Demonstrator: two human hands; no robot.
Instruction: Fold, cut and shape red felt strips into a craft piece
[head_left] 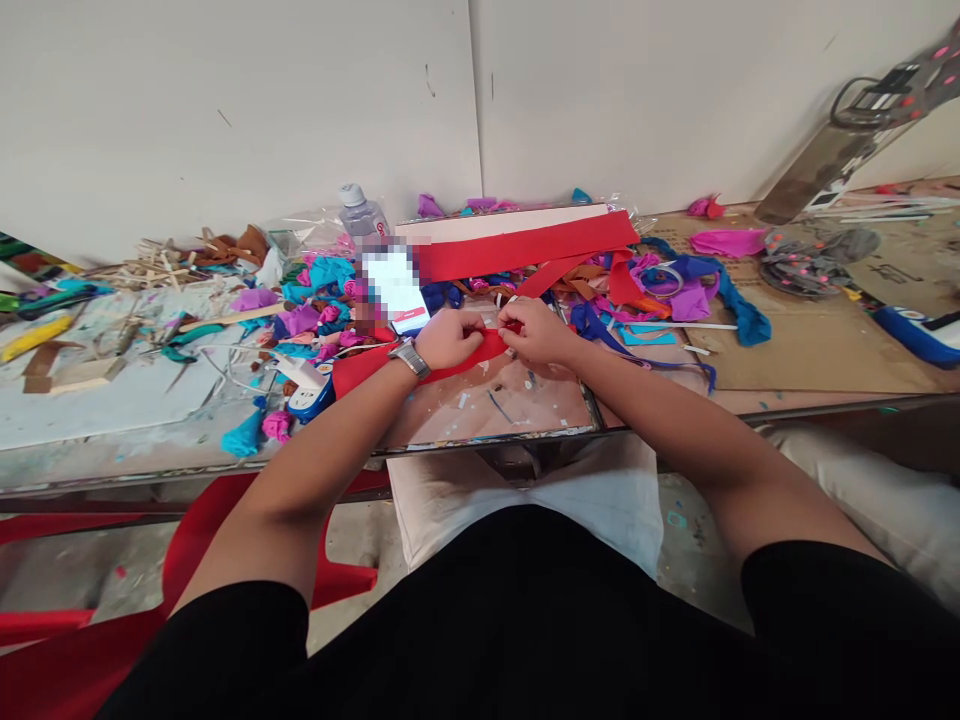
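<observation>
A long red strip (365, 369), paper or cloth, lies along the table near its front, and both hands are on it. My left hand (448, 340), with a metal watch at the wrist, pinches the strip's upper edge. Close to its right, my right hand (534, 333) pinches the strip's right end between thumb and fingers. Just behind the hands lie wider red sheets (525, 247) and a narrower red band (555, 274). A lit phone (397, 285) leans behind my left hand, partly blurred out.
Crumpled coloured scraps (330, 272) crowd the table's middle. A small clear bottle (361, 212) stands at the wall; a tall bottle (806, 165) stands right, on cardboard (810, 350). A blue and white power strip (311, 398) sits left, near wood sticks (165, 262). A red chair (199, 530) is below.
</observation>
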